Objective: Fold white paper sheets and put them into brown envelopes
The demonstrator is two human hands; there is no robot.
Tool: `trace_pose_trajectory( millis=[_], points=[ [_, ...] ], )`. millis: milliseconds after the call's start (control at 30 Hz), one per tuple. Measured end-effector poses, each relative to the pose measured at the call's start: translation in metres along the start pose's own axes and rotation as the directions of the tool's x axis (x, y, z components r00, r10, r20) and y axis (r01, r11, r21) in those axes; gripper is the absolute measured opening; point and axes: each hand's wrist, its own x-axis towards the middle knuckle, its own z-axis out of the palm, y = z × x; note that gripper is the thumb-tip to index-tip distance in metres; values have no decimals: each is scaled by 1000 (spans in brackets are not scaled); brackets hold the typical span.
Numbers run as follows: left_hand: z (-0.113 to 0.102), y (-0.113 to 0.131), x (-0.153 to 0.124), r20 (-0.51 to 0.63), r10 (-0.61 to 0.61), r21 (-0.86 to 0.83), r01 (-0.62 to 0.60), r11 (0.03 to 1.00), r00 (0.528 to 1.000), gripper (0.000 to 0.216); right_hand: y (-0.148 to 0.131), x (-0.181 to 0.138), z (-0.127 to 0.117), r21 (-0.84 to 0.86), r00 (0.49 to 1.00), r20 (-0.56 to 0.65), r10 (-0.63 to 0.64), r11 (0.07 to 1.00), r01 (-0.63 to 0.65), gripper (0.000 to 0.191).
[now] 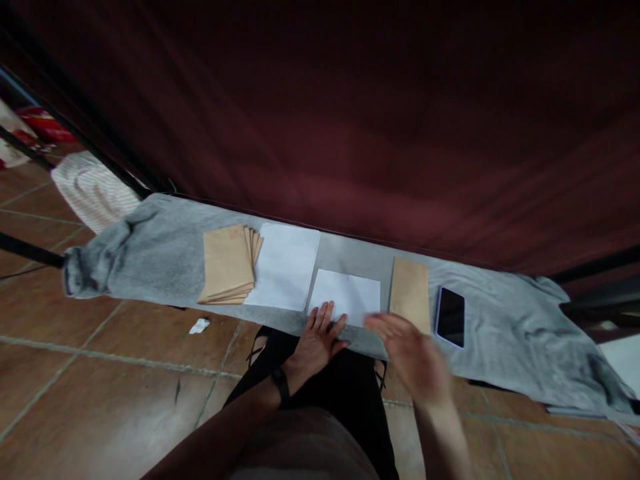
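My left hand (pixel 320 340), with a dark band at the wrist, lies with fingers spread on the lower left edge of a small white sheet of paper (pixel 350 290). Motion smears my right hand (pixel 413 353) at the lower right corner of that sheet. Its fingers look stretched out, and I see nothing in them. Just beyond it, a single brown envelope (pixel 411 287) lies upright on the cloth. Left of the small sheet is a stack of larger white paper (pixel 286 267). A fanned pile of brown envelopes (pixel 227 263) touches that stack's left side.
A phone (pixel 451 317) lies right of the single envelope. Grey cloth (pixel 155 260) covers the narrow surface, and a dark red curtain (pixel 350 147) hangs along its far edge. Below is a tiled floor (pixel 150 373) with a crumpled white scrap (pixel 199 326).
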Motion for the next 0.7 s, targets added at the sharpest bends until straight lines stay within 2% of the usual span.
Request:
trace_pose_trajectory(
  millis=[67, 133, 233, 300, 367, 533, 700],
  points=[
    [-2, 0, 0, -9, 7, -15, -7, 1000, 1000, 60, 11, 7, 22, -61, 1000, 6, 1, 998, -1, 41],
    [-3, -1, 1, -13, -6, -17, 6, 1000, 1000, 54, 27, 10, 46, -228, 999, 35, -16, 973, 24, 46],
    [-1, -2, 3, -14, -28, -20, 27, 999, 1000, 48, 54, 6, 74, -498, 1000, 10, -1, 867, 6, 50],
    [3, -2, 7, -20, -64, -28, 64, 998, 998, 49, 69, 1, 85, -595, 1000, -12, -16, 804, 6, 50],
    [7, -1, 16, -23, -76, -51, 75, 996, 997, 51, 78, -3, 91, -642, 999, -28, -41, 767, 14, 52],
    [13, 7, 53, 13, 7, -146, -5, 989, 1000, 53, 80, -7, 96, -668, 994, -44, -100, 743, 45, 58],
    [16, 3, 75, 18, -26, -161, 29, 987, 999, 64, 75, -7, 93, -685, 986, -17, -166, 720, 109, 56]
  ],
)
